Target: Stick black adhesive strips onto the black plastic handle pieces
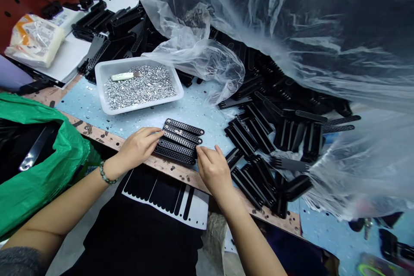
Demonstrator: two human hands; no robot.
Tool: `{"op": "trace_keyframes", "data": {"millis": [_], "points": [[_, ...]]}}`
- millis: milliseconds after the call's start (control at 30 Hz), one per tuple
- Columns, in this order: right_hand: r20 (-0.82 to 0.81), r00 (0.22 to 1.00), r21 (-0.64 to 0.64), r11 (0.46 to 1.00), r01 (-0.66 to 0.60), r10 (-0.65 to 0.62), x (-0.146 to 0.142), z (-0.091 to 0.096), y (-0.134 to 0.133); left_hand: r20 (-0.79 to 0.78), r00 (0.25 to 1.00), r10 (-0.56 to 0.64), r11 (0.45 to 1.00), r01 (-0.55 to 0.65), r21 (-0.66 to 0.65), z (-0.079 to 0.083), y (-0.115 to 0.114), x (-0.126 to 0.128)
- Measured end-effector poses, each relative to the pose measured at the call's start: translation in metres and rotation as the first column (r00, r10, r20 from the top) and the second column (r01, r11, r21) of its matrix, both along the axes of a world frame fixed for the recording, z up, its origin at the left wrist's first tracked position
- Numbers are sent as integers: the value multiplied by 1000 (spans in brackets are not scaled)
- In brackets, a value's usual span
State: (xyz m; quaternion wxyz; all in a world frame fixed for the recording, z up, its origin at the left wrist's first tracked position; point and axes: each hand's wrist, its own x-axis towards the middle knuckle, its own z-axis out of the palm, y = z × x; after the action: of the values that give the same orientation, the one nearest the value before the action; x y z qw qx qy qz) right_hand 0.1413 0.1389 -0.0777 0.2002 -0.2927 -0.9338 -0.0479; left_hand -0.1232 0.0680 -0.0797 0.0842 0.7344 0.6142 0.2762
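Note:
Several black perforated strips [179, 143] lie side by side in a tight group on the pale blue tabletop [80, 103]. My left hand [139, 146] rests at their left ends, with its fingertips touching them. My right hand [213, 170] lies at their lower right, its fingers touching the nearest strips from the other side. Neither hand lifts the strips. A beaded bracelet [107, 172] circles my left wrist.
A white tray [145, 105] holds silver small parts and a white tube. Heaps of black parts [252, 133] cover the table to the right and back. Clear plastic sheeting [323, 39] hangs over them. A green bag [35, 194] sits left, below the wooden table edge [90, 131].

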Motion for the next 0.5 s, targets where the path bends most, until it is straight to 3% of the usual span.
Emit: {"op": "trace_keyframes", "data": {"millis": [133, 267, 433, 500], "points": [[90, 996, -5, 1000, -10, 10, 8, -2, -12, -58, 998, 10, 1000, -8, 30, 3, 1, 3], [58, 998, -95, 995, 42, -37, 6, -1, -12, -61, 998, 18, 999, -16, 29, 3, 1, 4], [141, 985, -21, 994, 103, -99, -2, 2, -7, -59, 998, 26, 1000, -26, 6, 3, -2, 4], [115, 990, -70, 993, 95, -86, -2, 4, -4, -67, 997, 28, 1000, -28, 14, 4, -2, 4]]}}
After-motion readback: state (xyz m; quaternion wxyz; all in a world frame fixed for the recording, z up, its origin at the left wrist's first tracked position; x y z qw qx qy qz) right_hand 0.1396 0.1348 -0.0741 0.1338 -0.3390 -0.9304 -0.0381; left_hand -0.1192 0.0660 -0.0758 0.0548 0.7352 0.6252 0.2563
